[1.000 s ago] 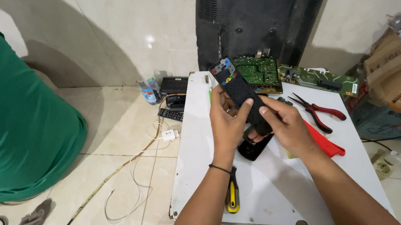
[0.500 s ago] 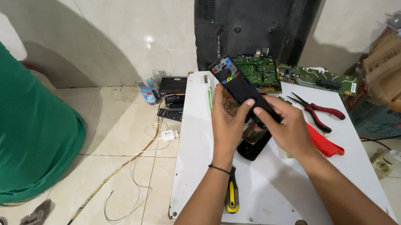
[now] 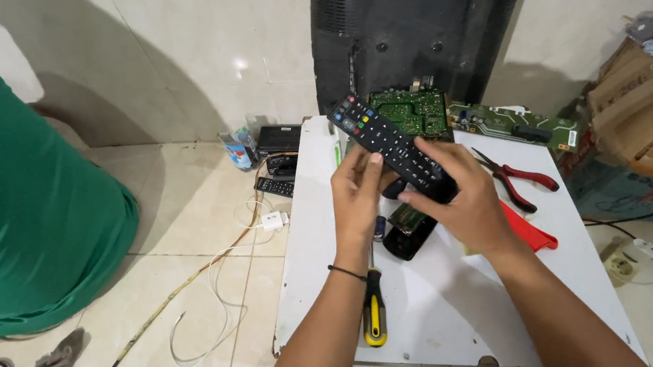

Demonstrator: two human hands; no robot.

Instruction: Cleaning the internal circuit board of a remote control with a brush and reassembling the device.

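I hold a black remote control [image 3: 384,142] with coloured buttons above a white board [image 3: 437,294], its button end pointing up and left. My left hand [image 3: 359,196] grips its left edge at the middle. My right hand [image 3: 459,193] wraps around its lower end. Under my hands, on the board, lies a black oblong shell part [image 3: 410,235] with something greenish inside it. A screwdriver with a black and yellow handle [image 3: 373,309] rests by my left forearm.
Red-handled pliers [image 3: 518,178] and a red flat piece [image 3: 530,227] lie to the right. Green circuit boards [image 3: 412,108] sit at the far edge before a black TV back [image 3: 422,17]. A person in a green shirt [image 3: 7,187] is on the left. Cables [image 3: 217,302] cross the tiled floor.
My hands and the remote have barely shifted; my right hand has slid a little lower along the remote's end.
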